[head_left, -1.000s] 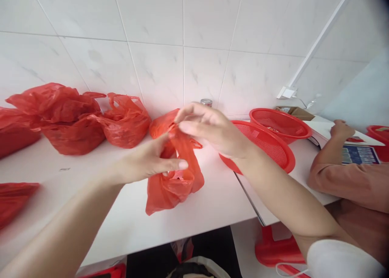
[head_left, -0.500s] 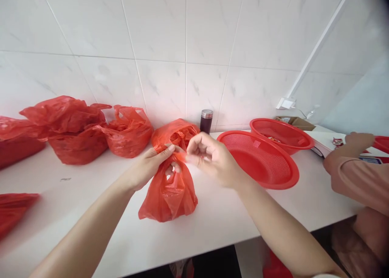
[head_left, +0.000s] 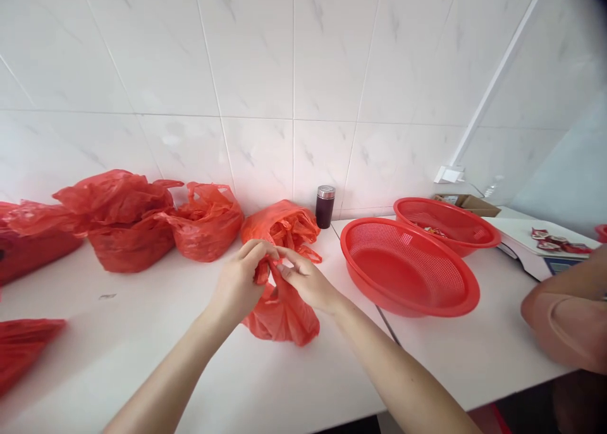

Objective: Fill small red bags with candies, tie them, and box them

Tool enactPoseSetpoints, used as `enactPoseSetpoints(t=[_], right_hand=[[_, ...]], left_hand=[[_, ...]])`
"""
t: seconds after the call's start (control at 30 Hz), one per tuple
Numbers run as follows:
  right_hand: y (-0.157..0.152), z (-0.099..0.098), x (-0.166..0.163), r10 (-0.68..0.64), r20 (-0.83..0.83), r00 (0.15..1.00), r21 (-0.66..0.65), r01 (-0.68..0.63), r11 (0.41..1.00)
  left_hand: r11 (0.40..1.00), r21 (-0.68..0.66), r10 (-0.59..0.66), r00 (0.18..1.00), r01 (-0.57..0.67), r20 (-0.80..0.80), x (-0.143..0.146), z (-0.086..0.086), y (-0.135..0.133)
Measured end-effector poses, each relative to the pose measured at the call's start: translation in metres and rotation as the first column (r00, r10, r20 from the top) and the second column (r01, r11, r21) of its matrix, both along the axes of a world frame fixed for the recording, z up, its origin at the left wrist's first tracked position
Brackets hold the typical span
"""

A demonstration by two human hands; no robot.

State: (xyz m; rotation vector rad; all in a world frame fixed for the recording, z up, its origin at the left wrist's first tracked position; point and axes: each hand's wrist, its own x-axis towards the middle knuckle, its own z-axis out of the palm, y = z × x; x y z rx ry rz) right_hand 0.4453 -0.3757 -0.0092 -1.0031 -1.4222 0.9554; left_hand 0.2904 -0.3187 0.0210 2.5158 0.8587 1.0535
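A red plastic bag (head_left: 289,317) is in front of me, its body low over the white table (head_left: 199,364). My left hand (head_left: 246,272) is closed round the bunched top of this bag. From the other side, my right hand (head_left: 306,279) pinches the same gathered plastic, thumb and fingers close to my left fingertips. What the bag contains is hidden. Just behind my hands lies another red plastic bag (head_left: 279,222) with crumpled handles, near a dark tumbler (head_left: 325,207) with a silver lid.
More filled red bags (head_left: 206,222) line the wall on the left. At right stand an empty red colander (head_left: 410,266) and a second colander (head_left: 448,222) holding small packets. Beyond them, several red packets (head_left: 554,239) lie on a white scale (head_left: 515,235), beside a co-worker's arm (head_left: 569,314).
My right hand has come in against my left, and both now grip the bag's top together. The view has shifted slightly. The co-worker's hand has left the packets on the scale.
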Motion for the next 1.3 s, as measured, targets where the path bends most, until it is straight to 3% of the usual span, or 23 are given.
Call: enactPoseSetpoints(t=[0.13, 0.23, 0.4, 0.53, 0.63, 0.7, 0.8, 0.87, 1.03, 1.3], right_hand=[[-0.011, 0.000, -0.006, 0.046, -0.064, 0.997, -0.023, -0.048, 0.999], [-0.020, -0.006, -0.004, -0.095, -0.033, 0.995, -0.040, 0.094, 0.995], [-0.019, -0.053, 0.022, -0.411, -0.135, 0.902, -0.191, 0.383, 0.904], [-0.004, -0.092, 0.034, -0.572, -0.071, 0.817, -0.226, 0.546, 0.807], [0.001, -0.102, 0.024, -0.640, -0.011, 0.769, -0.161, 0.630, 0.760], [0.001, -0.102, 0.011, -0.663, 0.133, 0.737, -0.064, 0.673, 0.736], [0.001, -0.107, -0.007, -0.655, 0.398, 0.643, 0.105, 0.677, 0.728], [0.004, -0.114, -0.011, -0.634, 0.470, 0.614, 0.150, 0.652, 0.743], [0.013, -0.126, 0.012, -0.564, 0.445, 0.696, 0.102, 0.586, 0.804], [0.028, -0.144, 0.049, -0.540, 0.492, 0.683, 0.024, 0.609, 0.793]], left_hand=[[0.987, -0.118, -0.106, 0.993, 0.112, 0.054, -0.003, -0.011, -0.004], [0.947, -0.302, -0.124, 0.992, 0.113, -0.015, -0.024, -0.027, -0.005], [0.878, -0.459, 0.181, 0.982, -0.135, 0.058, -0.074, -0.083, -0.007], [0.822, -0.545, 0.269, 0.956, -0.167, 0.113, -0.080, -0.114, -0.021], [0.811, -0.559, 0.336, 0.920, -0.174, 0.202, -0.059, -0.117, -0.026], [0.826, -0.526, 0.365, 0.903, -0.201, 0.228, -0.041, -0.116, -0.021], [0.844, -0.454, 0.370, 0.923, -0.285, 0.109, -0.015, -0.118, -0.005], [0.846, -0.432, 0.342, 0.940, -0.312, -0.010, -0.003, -0.123, 0.007], [0.850, -0.398, 0.282, 0.936, -0.346, -0.213, 0.003, -0.134, 0.031], [0.843, -0.321, 0.271, 0.857, -0.431, -0.439, -0.003, -0.144, 0.049]])
